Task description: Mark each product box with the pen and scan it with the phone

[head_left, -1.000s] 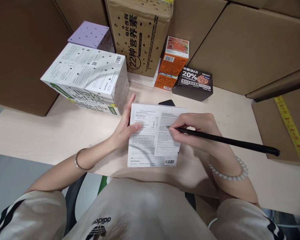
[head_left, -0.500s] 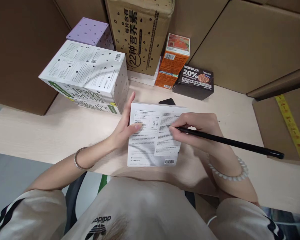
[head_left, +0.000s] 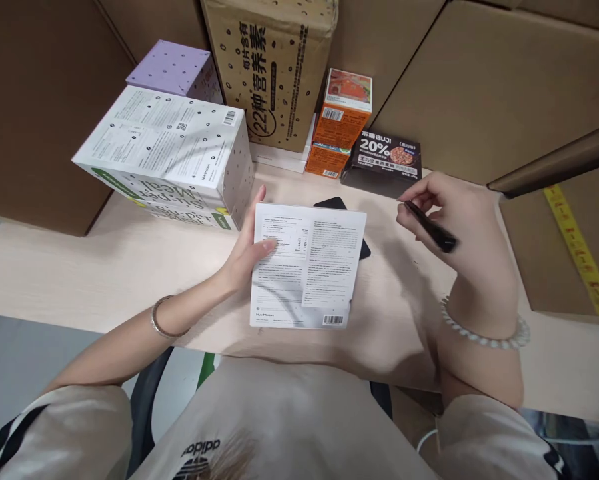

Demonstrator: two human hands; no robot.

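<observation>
A white flat box (head_left: 306,267) printed with small text and a barcode lies on the pale wooden desk (head_left: 79,267) in front of me. My left hand (head_left: 246,250) grips its left edge, thumb on the printed face. My right hand (head_left: 454,230) is raised to the right of the box, closed on a black pen (head_left: 429,227) that points up and left, off the box. A dark flat object (head_left: 336,207) shows partly from under the box's far edge.
At the back left are a large white dotted box (head_left: 169,157) and a purple box (head_left: 172,70). A brown carton with printed characters (head_left: 272,67), orange boxes (head_left: 339,123) and a black food box (head_left: 384,160) stand along the back. Cardboard walls surround the desk.
My right hand has lifted the pen off the white box and swung up and to the right. My left hand still grips the box, which has barely moved.
</observation>
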